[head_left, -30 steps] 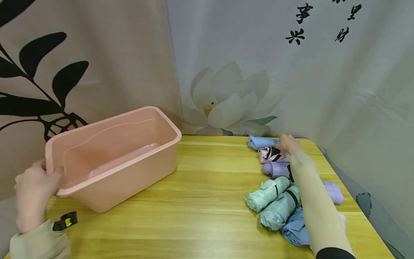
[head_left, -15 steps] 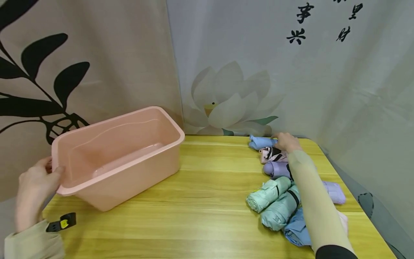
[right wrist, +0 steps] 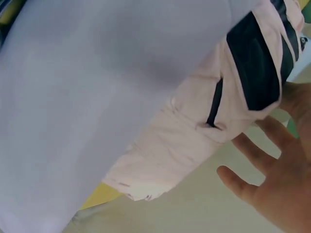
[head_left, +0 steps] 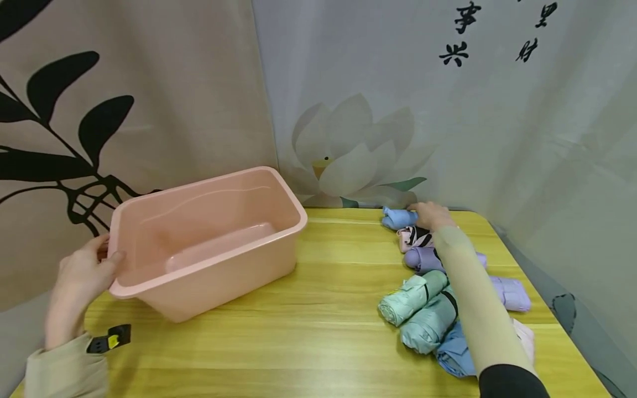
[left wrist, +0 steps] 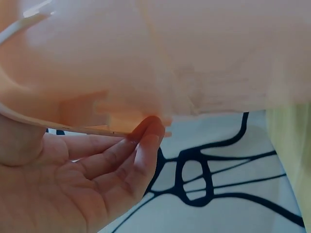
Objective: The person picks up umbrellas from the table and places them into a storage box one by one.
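Note:
My left hand (head_left: 82, 276) grips the left end rim of a pink plastic tub (head_left: 224, 281), thumb inside and fingers outside. The left wrist view shows these fingers (left wrist: 146, 138) curled at the rim's underside. At the far right of the table, my right hand (head_left: 433, 214) lies over the right end of a blue folded umbrella (head_left: 395, 219). Just in front of it is a pink-and-black folded umbrella (right wrist: 184, 136); the right wrist view has my spread fingers (right wrist: 250, 153) beside it, the thumb partly hidden. A purple umbrella (head_left: 423, 260) lies nearer me.
Two green folded umbrellas (head_left: 413, 297) lie side by side on the wooden table (head_left: 338, 309). Closer and to the right are a darker blue one (head_left: 455, 351), a lavender bundle (head_left: 512, 293) and a pale pink bundle (head_left: 523, 334). A printed curtain (head_left: 358, 66) hangs behind.
My left hand has slid the tub rightward along the table. My right hand has shifted slightly left over the blue umbrella, covering more of it. The other umbrellas stay put.

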`<action>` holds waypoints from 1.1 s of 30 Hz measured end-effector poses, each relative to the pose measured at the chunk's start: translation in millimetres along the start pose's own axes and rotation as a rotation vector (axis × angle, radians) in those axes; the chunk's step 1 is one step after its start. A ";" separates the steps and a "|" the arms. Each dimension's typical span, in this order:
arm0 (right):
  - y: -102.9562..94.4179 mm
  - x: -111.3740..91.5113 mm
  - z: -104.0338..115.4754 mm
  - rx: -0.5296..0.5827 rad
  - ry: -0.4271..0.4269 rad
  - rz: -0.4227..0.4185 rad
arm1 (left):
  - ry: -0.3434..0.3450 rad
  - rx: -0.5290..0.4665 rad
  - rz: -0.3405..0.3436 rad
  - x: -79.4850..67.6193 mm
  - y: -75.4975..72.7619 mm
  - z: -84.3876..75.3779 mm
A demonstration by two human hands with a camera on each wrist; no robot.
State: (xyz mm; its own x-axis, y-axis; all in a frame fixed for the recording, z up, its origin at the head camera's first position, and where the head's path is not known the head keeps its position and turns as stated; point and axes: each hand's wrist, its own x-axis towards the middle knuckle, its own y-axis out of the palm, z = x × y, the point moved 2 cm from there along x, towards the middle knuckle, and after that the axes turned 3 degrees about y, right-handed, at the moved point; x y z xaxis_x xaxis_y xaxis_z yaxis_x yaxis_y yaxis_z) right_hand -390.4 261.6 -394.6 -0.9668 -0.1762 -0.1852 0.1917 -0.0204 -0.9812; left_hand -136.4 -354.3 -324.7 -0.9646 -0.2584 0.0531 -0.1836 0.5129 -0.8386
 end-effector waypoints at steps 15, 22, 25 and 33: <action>13.5 13.0 5.0 0.025 -0.048 0.024 | 0.195 0.006 0.003 1.0 24.7 -38.3; 13.9 14.8 4.9 0.051 -0.052 0.033 | 0.279 -0.030 0.041 -0.9 37.4 -59.4; 14.6 16.5 5.4 0.047 -0.048 0.038 | 0.293 -0.067 0.065 -4.0 42.7 -69.4; 16.1 18.0 5.1 0.048 -0.057 0.033 | 0.347 -0.142 0.098 -15.7 59.2 -96.0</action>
State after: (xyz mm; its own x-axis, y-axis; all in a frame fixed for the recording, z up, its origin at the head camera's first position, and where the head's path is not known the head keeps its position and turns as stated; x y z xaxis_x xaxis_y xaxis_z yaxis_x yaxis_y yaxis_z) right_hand -403.9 253.1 -413.4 -0.9490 -0.2328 -0.2128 0.2325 -0.0604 -0.9707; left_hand -150.4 -241.2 -323.1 -0.9811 0.0770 0.1773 -0.0887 0.6356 -0.7669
